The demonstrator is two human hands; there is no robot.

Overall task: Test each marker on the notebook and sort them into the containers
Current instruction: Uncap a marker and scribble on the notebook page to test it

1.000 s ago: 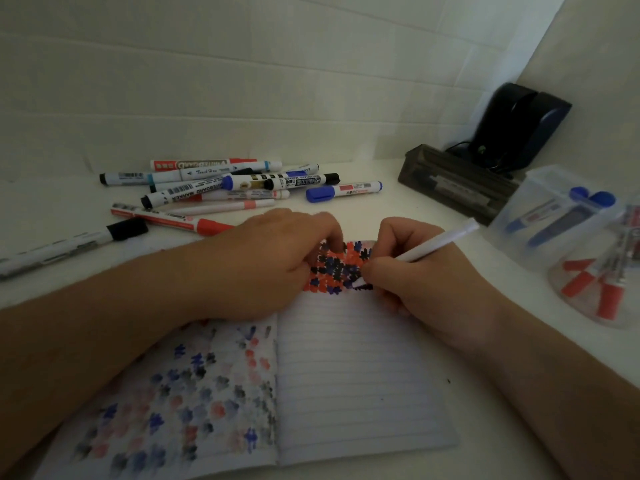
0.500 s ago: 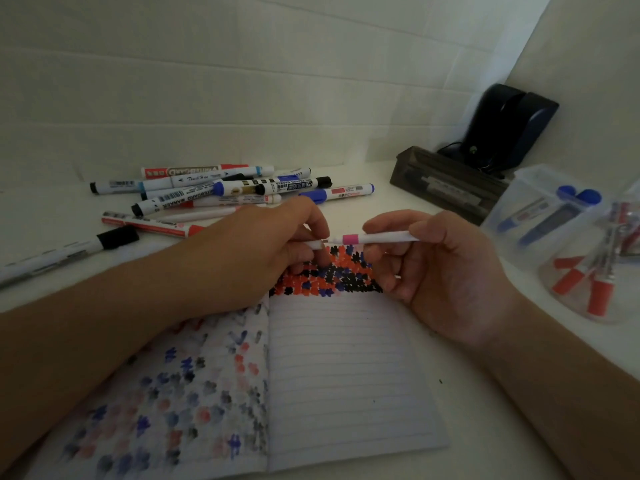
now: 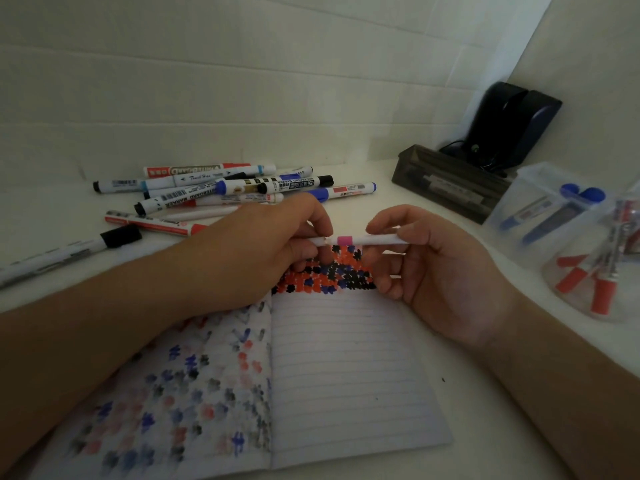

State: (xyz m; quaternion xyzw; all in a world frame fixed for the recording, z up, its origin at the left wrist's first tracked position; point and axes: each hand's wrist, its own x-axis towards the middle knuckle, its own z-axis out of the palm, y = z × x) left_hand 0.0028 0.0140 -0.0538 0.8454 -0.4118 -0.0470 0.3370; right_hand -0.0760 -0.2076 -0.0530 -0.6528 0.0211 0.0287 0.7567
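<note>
Head view: your left hand (image 3: 277, 244) and right hand (image 3: 433, 268) hold one slim white marker (image 3: 363, 240) level above the far edge of the open notebook (image 3: 346, 375). Left fingers pinch the marker's left end; right thumb and fingers pinch the barrel to the right of its pink band. Whether a cap sits under the left fingers, you cannot tell. The notebook's right page carries a dense block of red, blue and black marks at its far edge, just below the marker; the left page shows fainter marks. A loose pile of markers (image 3: 221, 192) lies far left on the table (image 3: 485, 410), one black-capped marker (image 3: 69, 252) apart at the left. At right stand a clear container with blue-capped markers (image 3: 540, 209) and a round container with red-capped markers (image 3: 595, 278), touching or nearly so. A dark tray (image 3: 446, 181) sits far right.
</note>
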